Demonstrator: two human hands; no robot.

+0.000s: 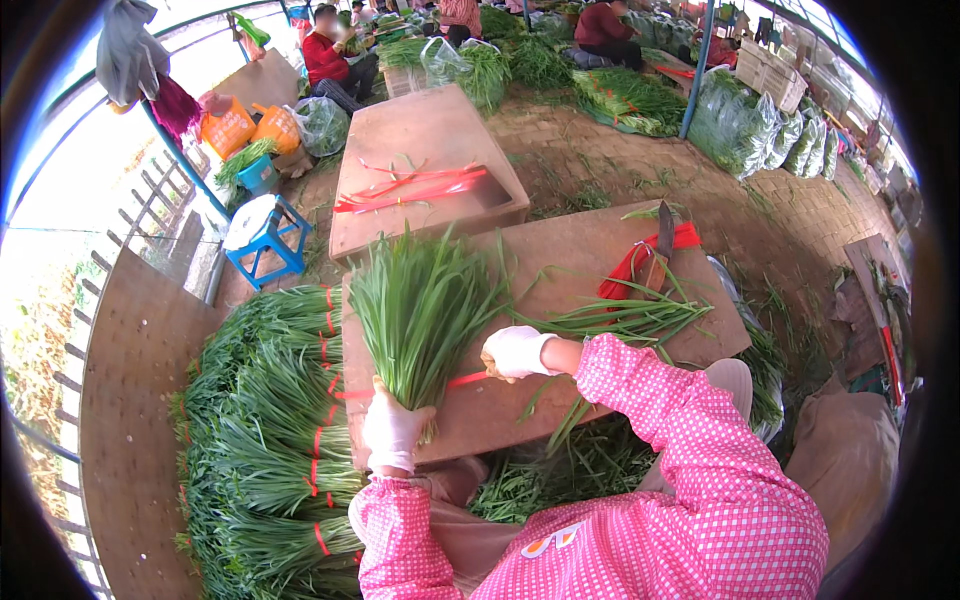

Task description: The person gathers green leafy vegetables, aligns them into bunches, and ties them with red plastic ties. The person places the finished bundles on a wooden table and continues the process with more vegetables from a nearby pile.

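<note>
My left hand [394,431], in a white glove, grips a thick bunch of garlic chives [421,315] near its stem end. The leaves fan out away from me over a wooden board table [465,439]. My right hand [517,352], also gloved, is closed on one end of a red tie strip [466,379]. That strip runs behind or under the bunch, and its other end shows left of the stems. Loose chives [637,315] lie right of the bunch. Beyond them rest a knife [664,232] and a bundle of red strips [626,270].
Tied chive bunches [277,450] are stacked at my left beside a wooden panel [127,420]. A second board table [420,127] ahead carries more red strips [412,187]. A blue stool [274,244] stands at its left. Several people work farther back, among them a person in red [330,56].
</note>
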